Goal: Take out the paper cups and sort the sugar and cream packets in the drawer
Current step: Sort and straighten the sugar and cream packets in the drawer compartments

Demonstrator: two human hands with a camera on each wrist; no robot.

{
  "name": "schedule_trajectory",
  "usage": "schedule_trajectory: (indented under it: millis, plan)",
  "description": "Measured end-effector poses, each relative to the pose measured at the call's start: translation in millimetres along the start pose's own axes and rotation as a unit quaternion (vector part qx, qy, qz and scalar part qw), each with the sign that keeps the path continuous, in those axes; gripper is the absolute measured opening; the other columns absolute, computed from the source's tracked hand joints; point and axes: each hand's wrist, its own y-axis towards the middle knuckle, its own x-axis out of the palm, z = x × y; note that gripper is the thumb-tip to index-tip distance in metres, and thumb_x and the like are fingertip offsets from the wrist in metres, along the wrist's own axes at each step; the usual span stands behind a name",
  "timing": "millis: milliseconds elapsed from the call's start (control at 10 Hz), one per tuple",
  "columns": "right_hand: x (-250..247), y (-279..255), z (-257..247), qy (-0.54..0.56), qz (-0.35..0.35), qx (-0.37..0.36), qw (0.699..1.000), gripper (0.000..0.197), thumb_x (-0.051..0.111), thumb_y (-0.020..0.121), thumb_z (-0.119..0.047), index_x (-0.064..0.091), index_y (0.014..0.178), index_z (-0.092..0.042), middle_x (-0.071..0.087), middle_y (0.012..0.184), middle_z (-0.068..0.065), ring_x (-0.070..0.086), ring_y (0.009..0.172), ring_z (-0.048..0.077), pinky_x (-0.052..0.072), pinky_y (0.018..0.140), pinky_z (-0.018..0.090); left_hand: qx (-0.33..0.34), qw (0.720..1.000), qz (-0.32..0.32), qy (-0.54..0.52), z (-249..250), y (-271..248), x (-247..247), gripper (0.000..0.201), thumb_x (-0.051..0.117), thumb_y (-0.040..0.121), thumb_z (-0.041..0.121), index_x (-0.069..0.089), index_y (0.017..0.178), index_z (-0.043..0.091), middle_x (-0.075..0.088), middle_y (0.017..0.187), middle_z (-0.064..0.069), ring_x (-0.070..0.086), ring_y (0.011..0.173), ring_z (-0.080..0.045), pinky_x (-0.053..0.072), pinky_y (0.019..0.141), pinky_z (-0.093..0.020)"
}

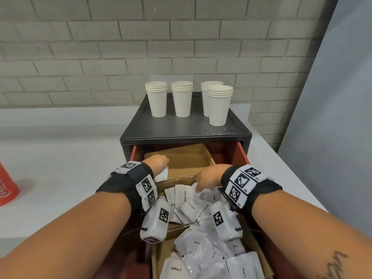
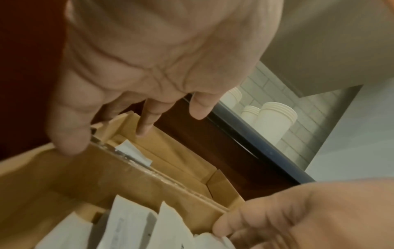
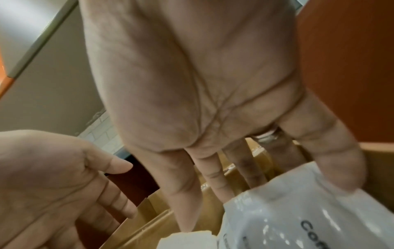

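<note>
Four stacks of white paper cups stand on the black cabinet top. Below it the red drawer is pulled out, with cardboard boxes inside. One white packet lies in the back box, which is otherwise bare. My left hand hovers over that box's left side, fingers relaxed and holding nothing. A loose pile of sugar, cream and coffee packets fills the middle box. My right hand reaches down onto this pile, and its straight fingers touch a glossy coffee packet.
More packets fill the front box under my wrists. The cabinet sits on a white counter against a brick wall. A red object stands at the far left edge. A grey panel rises on the right.
</note>
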Motion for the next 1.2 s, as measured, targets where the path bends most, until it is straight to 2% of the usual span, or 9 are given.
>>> schedule_trajectory:
  millis: [200, 300, 400, 600, 700, 800, 900, 1000, 1200]
  plan:
    - [-6.7, 0.0, 5.1, 0.013, 0.004, 0.028, 1.0, 0.048, 0.051, 0.094, -0.039, 0.054, 0.128, -0.005, 0.057, 0.13, 0.011, 0.055, 0.116, 0.028, 0.043, 0.09, 0.033, -0.012, 0.998, -0.004, -0.06, 8.6, 0.9, 1.7, 0.044, 0.036, 0.1, 0.014, 0.036, 0.138, -0.008, 0.037, 0.145, -0.024, 0.036, 0.134, -0.036, 0.032, 0.109, -0.041]
    - [-8.9, -2.7, 8.3, 0.028, -0.018, 0.044, 0.998, 0.041, 0.054, 0.092, -0.037, 0.059, 0.12, -0.007, 0.061, 0.12, 0.01, 0.059, 0.108, 0.027, 0.045, 0.086, 0.032, -0.09, 0.988, 0.004, -0.129, 20.0, -1.0, 7.6, 0.045, 0.041, 0.1, 0.021, 0.035, 0.139, 0.0, 0.041, 0.135, -0.021, 0.041, 0.125, -0.035, 0.035, 0.106, -0.038]
    - [-5.1, -5.5, 11.7, 0.028, -0.042, 0.056, 0.997, 0.02, 0.056, 0.089, -0.028, 0.064, 0.092, -0.01, 0.06, 0.083, 0.006, 0.056, 0.069, 0.018, 0.045, 0.067, 0.026, -0.077, 0.99, 0.0, -0.121, 23.1, 5.0, 15.9, 0.041, 0.049, 0.096, 0.023, 0.044, 0.132, 0.003, 0.044, 0.133, -0.018, 0.044, 0.121, -0.034, 0.043, 0.097, -0.039]
    - [14.1, -2.9, 13.5, 0.099, 0.012, 0.034, 0.994, 0.057, 0.067, 0.082, -0.038, 0.052, 0.13, -0.012, 0.06, 0.126, 0.008, 0.058, 0.107, 0.024, 0.044, 0.082, 0.029, 0.024, 0.999, -0.02, 0.019, 34.0, 11.0, 24.6, 0.038, 0.046, 0.094, 0.008, 0.051, 0.127, -0.008, 0.052, 0.133, -0.022, 0.049, 0.124, -0.034, 0.044, 0.099, -0.036]
    - [15.1, -2.7, 13.6, 0.152, 0.012, 0.023, 0.988, 0.068, 0.072, 0.08, -0.035, 0.043, 0.138, -0.016, 0.056, 0.131, 0.006, 0.058, 0.105, 0.023, 0.047, 0.077, 0.026, 0.056, 0.994, -0.036, 0.088, 41.2, 9.4, 29.2, 0.036, 0.041, 0.097, 0.008, 0.052, 0.13, -0.003, 0.053, 0.134, -0.017, 0.051, 0.123, -0.031, 0.043, 0.096, -0.028]
    - [15.5, -2.0, 17.6, 0.147, 0.016, 0.04, 0.988, 0.072, 0.075, 0.075, -0.04, 0.047, 0.136, -0.017, 0.055, 0.133, 0.004, 0.055, 0.116, 0.024, 0.046, 0.091, 0.03, 0.058, 0.987, -0.04, 0.147, 42.6, 17.5, 28.8, 0.036, 0.04, 0.098, 0.01, 0.051, 0.131, -0.002, 0.052, 0.135, -0.017, 0.053, 0.108, -0.027, 0.044, 0.068, -0.016]
    - [19.3, -0.9, 19.1, 0.154, 0.002, 0.067, 0.986, 0.076, 0.074, 0.074, -0.048, 0.045, 0.138, -0.017, 0.047, 0.14, 0.007, 0.052, 0.12, 0.026, 0.045, 0.092, 0.031, 0.049, 0.98, -0.066, 0.182, 47.4, 21.4, 31.9, 0.038, 0.039, 0.099, 0.012, 0.048, 0.133, -0.002, 0.048, 0.138, -0.019, 0.043, 0.095, -0.021, 0.037, 0.058, -0.014]
    - [22.3, 4.1, 11.1, 0.155, -0.006, 0.08, 0.985, 0.089, 0.073, 0.072, -0.051, 0.031, 0.144, -0.02, 0.021, 0.151, 0.013, 0.042, 0.128, 0.033, 0.043, 0.101, 0.04, 0.042, 0.975, -0.066, 0.208, 53.8, 25.2, 40.7, 0.038, 0.035, 0.101, 0.014, 0.046, 0.134, -0.002, 0.047, 0.14, -0.016, 0.05, 0.113, -0.029, 0.04, 0.097, -0.026]
    - [25.2, 7.8, 3.7, 0.206, 0.0, 0.012, 0.978, 0.076, 0.076, 0.074, -0.039, 0.037, 0.135, -0.015, 0.049, 0.134, 0.004, 0.049, 0.117, 0.024, 0.043, 0.092, 0.034, 0.071, 0.961, -0.089, 0.253, 48.9, 39.5, 43.9, 0.039, 0.033, 0.101, 0.011, 0.043, 0.138, 0.0, 0.044, 0.143, -0.013, 0.043, 0.13, -0.029, 0.032, 0.105, -0.029]
